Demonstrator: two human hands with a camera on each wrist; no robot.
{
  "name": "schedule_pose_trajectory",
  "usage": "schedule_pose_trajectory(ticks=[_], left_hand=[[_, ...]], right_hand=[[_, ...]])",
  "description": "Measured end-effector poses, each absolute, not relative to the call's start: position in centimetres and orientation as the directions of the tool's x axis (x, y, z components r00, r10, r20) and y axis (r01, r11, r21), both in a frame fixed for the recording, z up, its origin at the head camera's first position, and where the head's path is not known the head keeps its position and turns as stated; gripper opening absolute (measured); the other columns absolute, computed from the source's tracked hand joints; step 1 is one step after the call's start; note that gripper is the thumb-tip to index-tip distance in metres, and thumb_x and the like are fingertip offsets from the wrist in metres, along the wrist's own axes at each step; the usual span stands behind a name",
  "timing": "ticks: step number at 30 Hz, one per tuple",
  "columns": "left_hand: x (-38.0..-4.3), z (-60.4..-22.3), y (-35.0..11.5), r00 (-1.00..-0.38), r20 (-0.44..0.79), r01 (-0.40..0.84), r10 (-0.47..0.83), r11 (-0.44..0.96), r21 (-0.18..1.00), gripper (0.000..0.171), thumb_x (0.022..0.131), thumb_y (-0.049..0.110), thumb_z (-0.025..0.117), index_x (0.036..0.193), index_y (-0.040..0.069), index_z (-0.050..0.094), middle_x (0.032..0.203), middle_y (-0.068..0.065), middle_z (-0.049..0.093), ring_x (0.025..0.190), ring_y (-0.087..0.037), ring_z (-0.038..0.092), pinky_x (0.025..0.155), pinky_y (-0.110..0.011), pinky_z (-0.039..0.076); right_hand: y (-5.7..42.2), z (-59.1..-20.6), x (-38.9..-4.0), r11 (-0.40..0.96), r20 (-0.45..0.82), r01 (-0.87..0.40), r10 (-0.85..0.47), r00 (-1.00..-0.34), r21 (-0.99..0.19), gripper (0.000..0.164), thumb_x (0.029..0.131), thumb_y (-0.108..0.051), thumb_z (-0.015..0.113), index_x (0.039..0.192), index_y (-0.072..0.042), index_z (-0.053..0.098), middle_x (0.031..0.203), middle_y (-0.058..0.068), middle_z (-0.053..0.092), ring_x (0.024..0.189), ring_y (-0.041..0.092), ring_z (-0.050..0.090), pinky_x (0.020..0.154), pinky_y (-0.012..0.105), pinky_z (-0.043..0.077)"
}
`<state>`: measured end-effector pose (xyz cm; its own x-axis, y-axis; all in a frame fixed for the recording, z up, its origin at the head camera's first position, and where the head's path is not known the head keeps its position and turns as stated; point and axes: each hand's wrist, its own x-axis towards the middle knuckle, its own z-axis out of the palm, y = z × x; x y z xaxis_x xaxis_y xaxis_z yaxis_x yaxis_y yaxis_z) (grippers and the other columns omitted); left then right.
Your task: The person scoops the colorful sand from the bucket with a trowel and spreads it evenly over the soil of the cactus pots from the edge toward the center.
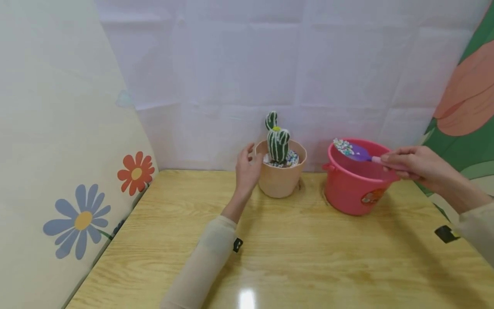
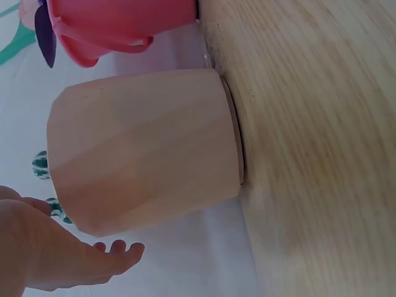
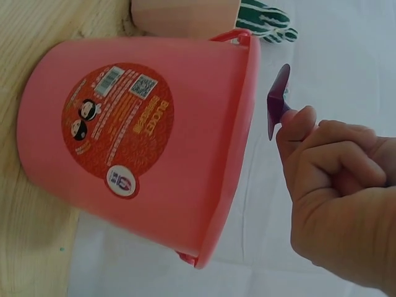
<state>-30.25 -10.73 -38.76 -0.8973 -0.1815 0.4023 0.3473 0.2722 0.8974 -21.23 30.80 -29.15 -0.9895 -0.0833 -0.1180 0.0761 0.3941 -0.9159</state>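
Observation:
My right hand point(image 1: 414, 165) grips the pink handle of a small purple shovel point(image 1: 359, 153). Its blade carries a heap of pale, multicoloured pebbles point(image 1: 342, 146) above the mouth of a pink bucket point(image 1: 353, 193). To the left stands a peach flower pot point(image 1: 279, 182) with a green, white-striped cactus point(image 1: 278, 146) and more small pebbles point(image 1: 292, 159) inside. My left hand point(image 1: 248, 168) is at the pot's left side, fingers relaxed around its rim. In the left wrist view the left hand point(image 2: 59, 247) appears beside the pot point(image 2: 142, 148); whether it touches is unclear.
Pot and bucket stand on a wood-grain table point(image 1: 308, 257), near its back edge. A white cloth point(image 1: 231, 77) hangs behind them. A wall with painted flowers point(image 1: 82, 221) rises at the left. One bucket handle lug point(image 3: 238, 37) points toward the pot.

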Motion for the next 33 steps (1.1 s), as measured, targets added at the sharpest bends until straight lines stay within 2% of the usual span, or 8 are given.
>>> schedule_pose_trajectory(ticks=[7, 11, 15, 18, 22, 27, 29, 33], left_hand=[[-30.7, -39.1, -11.3, -0.937, 0.316, 0.284, -0.146, 0.208, 0.936, 0.054, 0.104, 0.028, 0.056, 0.152, 0.007, 0.045, 0.148, -0.016, 0.05, 0.127, -0.036, 0.051, 0.106, -0.046, 0.043], [-30.9, -39.1, -11.5, -0.955, 0.263, 0.241, -0.136, 0.155, 0.958, 0.058, 0.103, 0.032, 0.056, 0.154, 0.008, 0.043, 0.15, -0.013, 0.048, 0.132, -0.033, 0.049, 0.108, -0.043, 0.043], [-31.0, -39.1, -11.7, -0.964, 0.237, 0.226, -0.117, 0.1, 0.969, 0.06, 0.102, 0.031, 0.055, 0.155, 0.006, 0.042, 0.151, -0.012, 0.048, 0.134, -0.029, 0.047, 0.109, -0.04, 0.042], [-31.1, -39.2, -11.7, -0.967, 0.233, 0.226, -0.101, 0.077, 0.971, 0.057, 0.102, 0.029, 0.054, 0.153, 0.005, 0.044, 0.15, -0.013, 0.049, 0.135, -0.027, 0.046, 0.11, -0.039, 0.041], [-31.1, -39.4, -11.7, -0.966, 0.245, 0.24, -0.087, 0.062, 0.969, 0.052, 0.102, 0.027, 0.054, 0.148, 0.003, 0.05, 0.148, -0.015, 0.051, 0.135, -0.028, 0.046, 0.111, -0.041, 0.039], [-31.1, -39.4, -11.7, -0.964, 0.252, 0.248, -0.086, 0.058, 0.967, 0.049, 0.103, 0.027, 0.054, 0.146, 0.004, 0.053, 0.147, -0.016, 0.053, 0.134, -0.029, 0.047, 0.11, -0.042, 0.04], [-31.0, -39.5, -11.7, -0.964, 0.25, 0.246, -0.09, 0.054, 0.968, 0.049, 0.103, 0.028, 0.055, 0.145, 0.004, 0.054, 0.147, -0.016, 0.053, 0.133, -0.029, 0.047, 0.11, -0.042, 0.041], [-31.1, -39.6, -11.6, -0.965, 0.244, 0.241, -0.1, 0.036, 0.97, 0.049, 0.102, 0.03, 0.058, 0.144, 0.005, 0.056, 0.145, -0.015, 0.055, 0.132, -0.027, 0.048, 0.109, -0.041, 0.041]], right_hand=[[29.5, -28.6, -21.2, 0.36, -0.099, 0.055, -0.104, -0.99, -0.931, 0.03, 0.099, -0.034, 0.069, 0.114, -0.009, 0.072, 0.098, 0.002, 0.075, 0.051, 0.011, 0.039, 0.045, 0.033, 0.028], [28.6, -28.2, -21.2, 0.363, -0.1, 0.057, -0.1, -0.99, -0.93, 0.037, 0.097, -0.037, 0.071, 0.117, -0.006, 0.069, 0.106, -0.001, 0.076, 0.05, 0.01, 0.036, 0.045, 0.03, 0.032], [27.5, -27.9, -21.3, 0.364, -0.117, 0.073, -0.098, -0.988, -0.929, 0.038, 0.096, -0.037, 0.072, 0.115, -0.004, 0.067, 0.101, 0.0, 0.076, 0.049, 0.009, 0.038, 0.045, 0.027, 0.035], [26.7, -27.8, -21.5, 0.362, -0.125, 0.08, -0.102, -0.987, -0.929, 0.033, 0.095, -0.035, 0.073, 0.111, -0.007, 0.07, 0.092, 0.003, 0.076, 0.049, 0.008, 0.045, 0.045, 0.025, 0.038], [25.7, -27.9, -21.8, 0.352, -0.126, 0.078, -0.116, -0.985, -0.933, 0.031, 0.095, -0.033, 0.074, 0.11, -0.007, 0.071, 0.092, 0.005, 0.076, 0.049, 0.008, 0.049, 0.043, 0.024, 0.038], [24.3, -28.2, -22.2, 0.374, -0.121, 0.059, -0.145, -0.982, -0.926, 0.042, 0.094, -0.034, 0.075, 0.117, 0.0, 0.067, 0.09, 0.007, 0.076, 0.056, 0.01, 0.062, 0.046, 0.024, 0.046], [23.7, -28.3, -22.5, 0.382, -0.126, 0.057, -0.159, -0.979, -0.922, 0.047, 0.094, -0.036, 0.076, 0.12, 0.002, 0.064, 0.094, 0.008, 0.076, 0.067, 0.015, 0.071, 0.052, 0.025, 0.054], [22.3, -28.5, -23.1, 0.361, -0.142, 0.057, -0.215, -0.966, -0.931, 0.049, 0.094, -0.034, 0.075, 0.123, 0.004, 0.063, 0.1, 0.012, 0.076, 0.067, 0.013, 0.071, 0.053, 0.023, 0.053]])
